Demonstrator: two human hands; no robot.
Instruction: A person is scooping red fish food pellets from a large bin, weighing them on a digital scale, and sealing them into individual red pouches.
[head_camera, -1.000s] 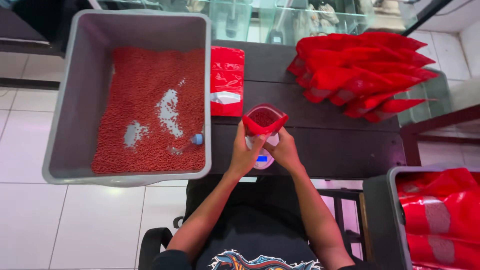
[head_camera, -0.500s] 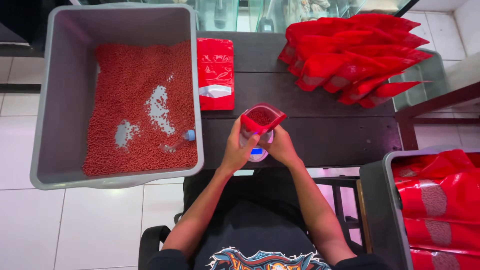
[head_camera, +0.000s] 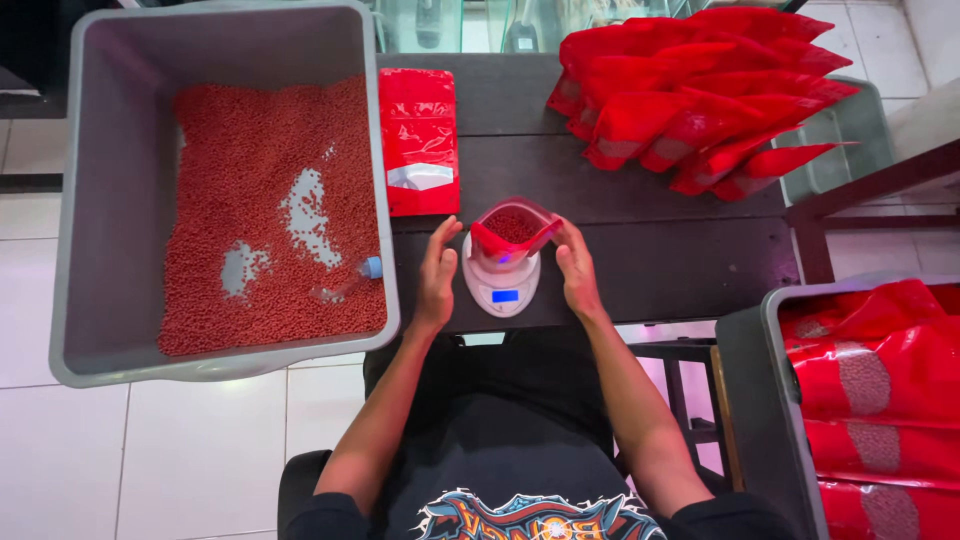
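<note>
Fingers (head_camera: 437, 262) of both my hands spread open, flanking without touching the upright red pouch (head_camera: 512, 238), mouth up, pellet-filled, between them on the scale (head_camera: 500, 288).

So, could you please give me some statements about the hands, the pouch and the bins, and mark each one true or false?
1. The open red pouch stands on the small white scale. True.
2. The left hand is scooping pellets from the grey bin. False: it is beside the scale, on the dark table.
3. The right hand is to the right of the pouch, fingers open. True.
4. The pouch on the scale is empty. False: red pellets show inside it.
5. A flat red pouch lies between the grey bin and the scale. True.
</note>
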